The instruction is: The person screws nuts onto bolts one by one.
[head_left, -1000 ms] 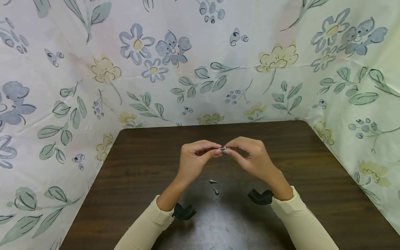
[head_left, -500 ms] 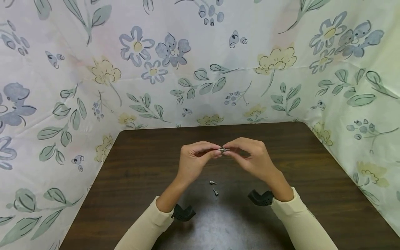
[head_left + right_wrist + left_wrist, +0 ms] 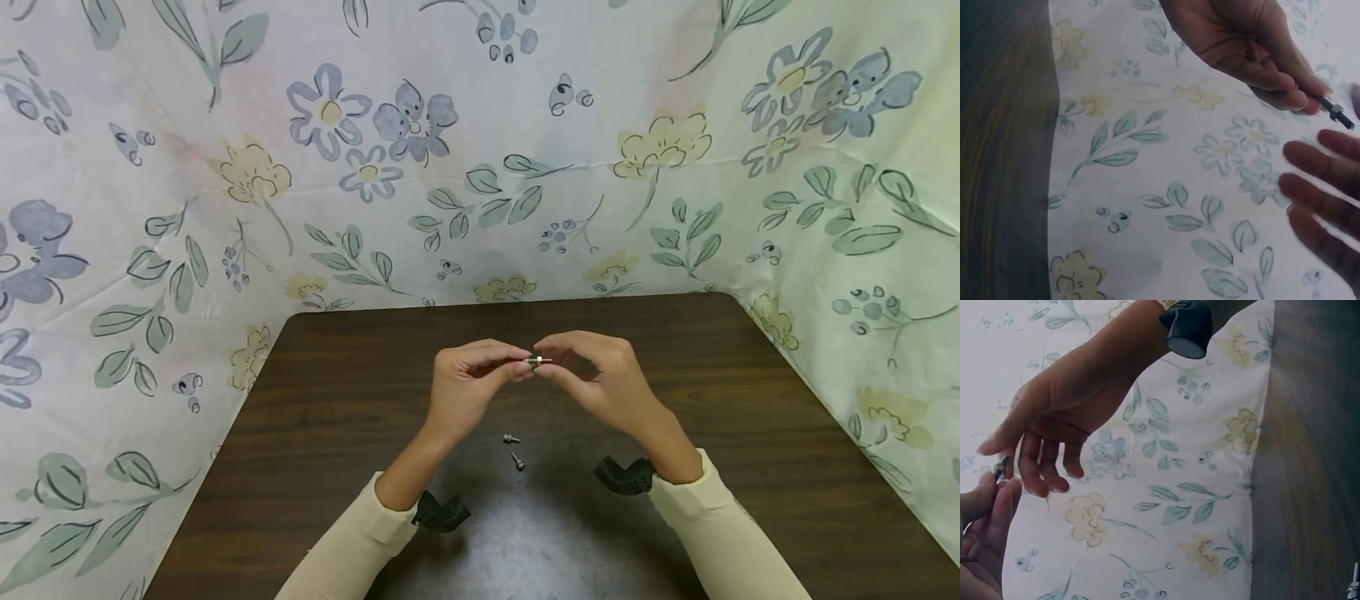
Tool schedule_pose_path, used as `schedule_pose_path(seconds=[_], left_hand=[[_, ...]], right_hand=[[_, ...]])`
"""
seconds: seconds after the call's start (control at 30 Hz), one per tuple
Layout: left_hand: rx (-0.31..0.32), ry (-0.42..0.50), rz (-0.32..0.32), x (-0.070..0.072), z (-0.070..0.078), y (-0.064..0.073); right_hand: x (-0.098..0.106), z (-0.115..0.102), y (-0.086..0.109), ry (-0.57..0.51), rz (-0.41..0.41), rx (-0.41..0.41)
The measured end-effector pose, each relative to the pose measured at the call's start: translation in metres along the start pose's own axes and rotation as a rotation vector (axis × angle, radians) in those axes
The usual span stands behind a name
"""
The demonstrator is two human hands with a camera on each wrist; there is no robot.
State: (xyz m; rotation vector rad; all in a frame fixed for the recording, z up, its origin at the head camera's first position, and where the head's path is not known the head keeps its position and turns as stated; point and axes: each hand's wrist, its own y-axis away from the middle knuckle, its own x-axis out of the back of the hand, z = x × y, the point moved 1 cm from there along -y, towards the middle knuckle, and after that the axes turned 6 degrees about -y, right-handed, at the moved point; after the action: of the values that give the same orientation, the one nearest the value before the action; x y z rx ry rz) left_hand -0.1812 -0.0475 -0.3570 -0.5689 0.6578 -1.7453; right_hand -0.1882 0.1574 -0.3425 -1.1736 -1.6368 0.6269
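Thumb and fingertips of my left hand point(image 3: 467, 385) pinch one end of a small metal bolt point(image 3: 546, 361), which lies roughly level above the table. A bright hex nut point(image 3: 1335, 111) sits partway along its shaft. The bolt's free end points toward my right hand point(image 3: 609, 373), whose thumb and index finger are spread around the nut and the free end with a gap between them. In the right wrist view the other right fingers reach out loosely below the bolt. The pinched end of the bolt is hidden by the left fingertips.
Two small bolts with nuts, one point(image 3: 512, 438) just beyond the other point(image 3: 519, 462), lie on the dark wooden table point(image 3: 360, 417) below the hands. Floral cloth point(image 3: 465, 250) hangs at the back and sides of the table. Black camera mounts point(image 3: 626, 475) sit at both wrists.
The right thumb and index finger, close together on the bolt earlier, have spread apart, baring the nut. The left hand keeps its pinch almost in place. The bolts on the table have not moved.
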Motion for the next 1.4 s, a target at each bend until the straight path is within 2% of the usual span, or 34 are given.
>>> schedule_pose_path(seconds=[0.3,0.43,0.73,0.97,1.03,1.2,1.4], left_hand=[[0.002,-0.002,0.009,0.0013,-0.0008,0.0012],[0.001,-0.003,0.006,0.0007,-0.0009,0.002],[-0.008,-0.021,-0.014,-0.002,-0.003,0.0032],[-0.006,-0.026,-0.004,-0.002,-0.0034,0.0027],[-0.009,-0.029,0.004,-0.0015,-0.003,0.0015],[-0.009,-0.023,0.008,0.0002,-0.0019,-0.0008],[-0.006,-0.017,0.004,0.0012,-0.0017,0.0001]], right_hand=[[-0.0006,-0.001,-0.002,-0.004,0.0,0.093],[-0.0017,-0.0006,-0.0017,0.002,0.002,0.095],[-0.0056,0.001,0.0007,-0.024,-0.025,0.047],[-0.0033,-0.0006,0.0025,-0.026,-0.035,-0.06],[-0.0017,-0.0014,0.0012,-0.034,-0.022,-0.043],[0.0016,-0.0021,-0.0029,-0.031,0.015,0.057],[0.0007,-0.0014,-0.0032,-0.016,0.005,0.067]])
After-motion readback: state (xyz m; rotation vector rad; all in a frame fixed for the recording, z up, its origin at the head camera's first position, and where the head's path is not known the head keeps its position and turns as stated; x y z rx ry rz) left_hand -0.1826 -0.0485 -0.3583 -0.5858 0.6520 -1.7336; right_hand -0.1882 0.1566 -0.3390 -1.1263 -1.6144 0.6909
